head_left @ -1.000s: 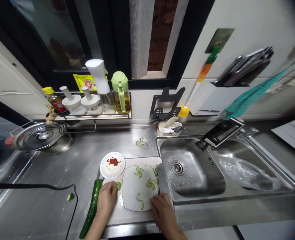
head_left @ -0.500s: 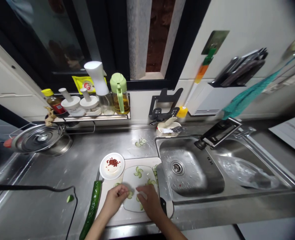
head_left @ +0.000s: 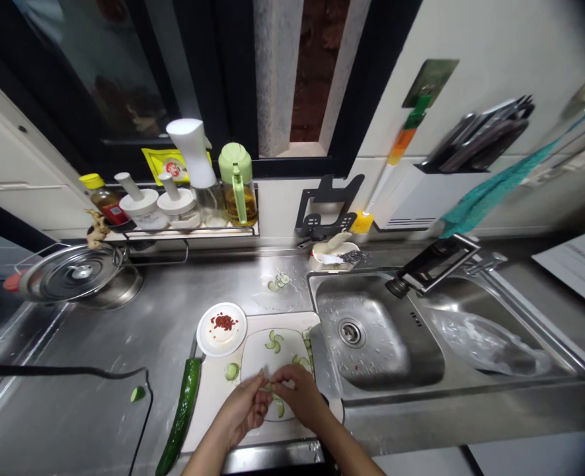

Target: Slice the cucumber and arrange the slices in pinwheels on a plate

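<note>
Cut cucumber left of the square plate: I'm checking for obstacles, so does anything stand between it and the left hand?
Nothing visible does. The cut cucumber lies on the cutting board, beyond the left hand; only bare board and the edge of the square plate show between them.

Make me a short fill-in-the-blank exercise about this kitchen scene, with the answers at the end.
1. The long cucumber lies on the person's ____ side of the cutting board.
2. The left hand and right hand meet above a squarish plate coloured ____.
3. The knife's blade lies between the squarish plate and the ____.
4. The small round dish bears a pile of bits coloured ____.

Missing words: left; white; sink; red.
</note>
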`<action>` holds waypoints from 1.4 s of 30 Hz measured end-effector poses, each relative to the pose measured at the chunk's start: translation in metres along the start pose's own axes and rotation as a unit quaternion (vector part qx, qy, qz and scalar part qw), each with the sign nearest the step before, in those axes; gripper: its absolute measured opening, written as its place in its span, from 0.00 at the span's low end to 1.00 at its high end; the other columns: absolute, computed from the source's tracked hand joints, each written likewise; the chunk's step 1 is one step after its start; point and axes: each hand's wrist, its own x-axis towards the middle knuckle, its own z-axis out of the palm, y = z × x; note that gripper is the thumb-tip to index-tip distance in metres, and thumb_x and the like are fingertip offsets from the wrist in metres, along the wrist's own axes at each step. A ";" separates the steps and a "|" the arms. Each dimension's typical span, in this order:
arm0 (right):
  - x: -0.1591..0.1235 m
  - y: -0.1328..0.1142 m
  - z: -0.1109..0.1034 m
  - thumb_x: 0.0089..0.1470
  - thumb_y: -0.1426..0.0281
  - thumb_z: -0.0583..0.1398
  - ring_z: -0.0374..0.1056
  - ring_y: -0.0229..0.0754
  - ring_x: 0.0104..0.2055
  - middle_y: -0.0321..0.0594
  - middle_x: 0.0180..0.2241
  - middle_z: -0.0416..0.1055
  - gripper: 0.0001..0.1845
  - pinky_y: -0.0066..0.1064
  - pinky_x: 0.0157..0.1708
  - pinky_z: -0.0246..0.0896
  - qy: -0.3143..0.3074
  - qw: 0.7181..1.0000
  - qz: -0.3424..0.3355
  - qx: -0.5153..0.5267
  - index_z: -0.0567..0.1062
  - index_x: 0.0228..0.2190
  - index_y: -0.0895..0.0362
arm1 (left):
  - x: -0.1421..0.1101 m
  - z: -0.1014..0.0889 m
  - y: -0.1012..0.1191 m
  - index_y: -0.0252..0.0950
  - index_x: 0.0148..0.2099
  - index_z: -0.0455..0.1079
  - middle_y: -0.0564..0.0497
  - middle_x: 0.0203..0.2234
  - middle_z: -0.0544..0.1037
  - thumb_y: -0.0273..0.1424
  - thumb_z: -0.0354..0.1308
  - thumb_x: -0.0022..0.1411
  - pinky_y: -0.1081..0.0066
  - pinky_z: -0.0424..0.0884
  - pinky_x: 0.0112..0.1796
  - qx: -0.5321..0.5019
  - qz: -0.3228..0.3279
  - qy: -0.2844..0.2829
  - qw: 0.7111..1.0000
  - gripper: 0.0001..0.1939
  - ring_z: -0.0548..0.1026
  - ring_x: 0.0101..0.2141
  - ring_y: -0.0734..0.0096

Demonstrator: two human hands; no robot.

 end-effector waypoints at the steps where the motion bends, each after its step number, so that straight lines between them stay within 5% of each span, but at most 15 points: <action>1: 0.000 -0.001 -0.001 0.45 0.70 0.62 0.68 0.41 0.34 0.35 0.26 0.75 0.04 0.31 0.38 0.57 -0.008 1.000 0.000 0.005 0.77 0.22 0.54 | 0.000 0.001 -0.001 0.35 0.37 0.66 0.58 0.18 0.70 0.49 0.67 0.44 0.81 0.47 0.19 -0.019 -0.006 -0.014 1.000 0.27 0.62 0.15 0.85; 5: 0.000 -0.004 -0.007 0.45 0.70 0.62 0.68 0.40 0.33 0.36 0.26 0.75 0.04 0.29 0.35 0.57 -0.038 0.999 0.010 -0.018 0.77 0.23 0.55 | 0.001 -0.001 -0.002 0.33 0.35 0.70 0.56 0.21 0.73 0.38 0.73 0.38 0.82 0.53 0.21 -0.061 0.026 -0.041 0.997 0.23 0.64 0.18 0.87; 11: 0.005 0.004 -0.015 0.49 0.70 0.58 0.67 0.38 0.31 0.36 0.26 0.75 0.08 0.27 0.31 0.56 -0.086 0.991 0.028 -0.095 0.78 0.25 0.57 | 0.009 -0.008 -0.002 0.33 0.33 0.74 0.58 0.17 0.70 0.38 0.73 0.34 0.80 0.51 0.20 0.045 0.121 0.031 0.991 0.22 0.60 0.17 0.85; 18: 0.011 0.019 -0.007 0.46 0.74 0.58 0.67 0.40 0.30 0.38 0.24 0.74 0.07 0.29 0.31 0.54 -0.090 0.971 0.058 -0.215 0.78 0.24 0.57 | 0.010 -0.013 -0.021 0.36 0.28 0.74 0.57 0.18 0.71 0.38 0.60 0.48 0.75 0.60 0.28 0.306 0.250 0.133 0.909 0.10 0.66 0.23 0.76; 25: 0.005 0.018 0.000 0.49 0.71 0.59 0.64 0.47 0.42 0.40 0.30 0.73 0.05 0.34 0.37 0.51 -0.091 0.938 0.051 -0.330 0.76 0.28 0.54 | -0.002 -0.005 -0.035 0.38 0.28 0.72 0.57 0.19 0.70 0.32 0.53 0.54 0.77 0.59 0.29 0.425 0.280 0.156 0.846 0.08 0.67 0.24 0.74; 42: 0.003 0.020 0.002 0.56 0.70 0.56 0.63 0.46 0.45 0.39 0.33 0.75 0.07 0.35 0.38 0.49 -0.105 0.922 0.019 -0.373 0.74 0.29 0.54 | -0.001 0.000 -0.038 0.38 0.29 0.71 0.54 0.22 0.75 0.28 0.52 0.56 0.77 0.60 0.31 0.477 0.271 0.152 0.822 0.08 0.71 0.27 0.72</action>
